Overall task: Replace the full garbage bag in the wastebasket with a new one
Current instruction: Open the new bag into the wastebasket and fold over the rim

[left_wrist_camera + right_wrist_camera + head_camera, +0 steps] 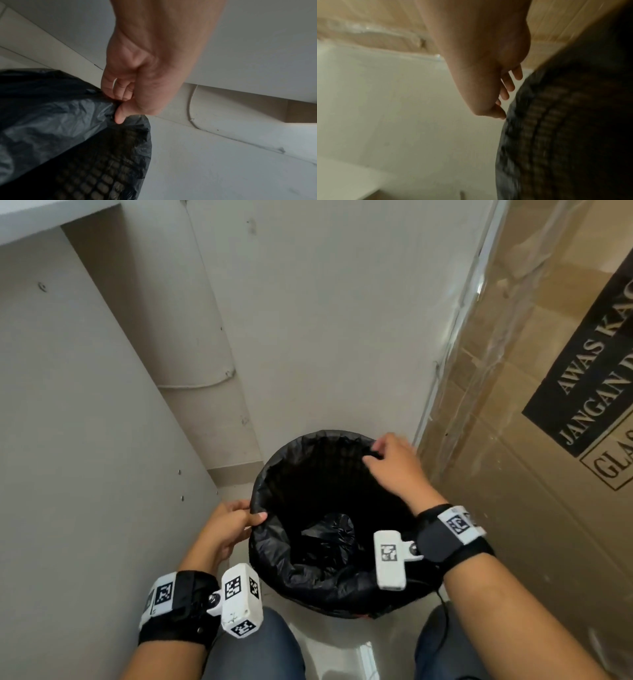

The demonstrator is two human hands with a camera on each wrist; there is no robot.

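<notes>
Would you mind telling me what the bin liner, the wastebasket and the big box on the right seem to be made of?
Bin liner: thin black plastic film, slightly glossy, crinkled. Wastebasket: a dark open grid shows below the liner; plastic or metal mesh, I cannot tell which. Box: brown cardboard with printed lettering, apparently wrapped in clear film, judging by the shiny wrinkles.

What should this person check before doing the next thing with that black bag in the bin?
1. Left hand has a grip on the bag edge: ok, thumb and fingers pinch it.
2. Right hand has a grip on the far edge: cannot tell, fingers are at the rim, picture blurred.
3. Bag folded over the bin rim, near side: ok.
4. Bag lining reaches the bottom: cannot tell, too dark.
5. Room beside the cardboard box: ok, though close.
</notes>
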